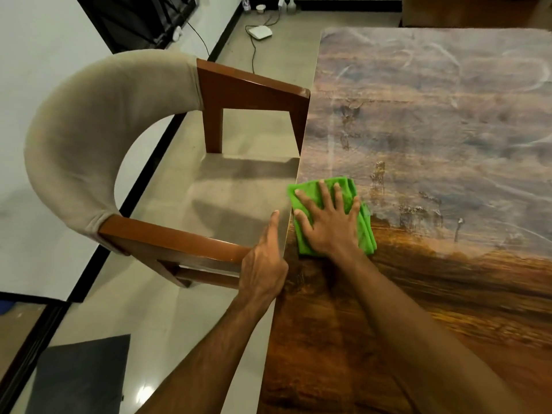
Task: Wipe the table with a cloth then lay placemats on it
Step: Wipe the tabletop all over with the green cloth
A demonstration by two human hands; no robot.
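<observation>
A folded green cloth [366, 234] lies on the brown patterned table [433, 130], right at its left edge. My right hand [328, 225] presses flat on the cloth with its fingers spread. My left hand [264, 261] rests against the table's left edge just below the cloth, thumb pointing up along the edge; its fingers are hidden under the rim. Pale wipe streaks show across the far part of the tabletop. No placemats are in view.
A wooden chair [113, 144] with a beige padded curved back stands tight against the table's left side. A white device [260, 32] with cables lies on the floor beyond it. A dark mat [80, 375] lies on the floor at lower left.
</observation>
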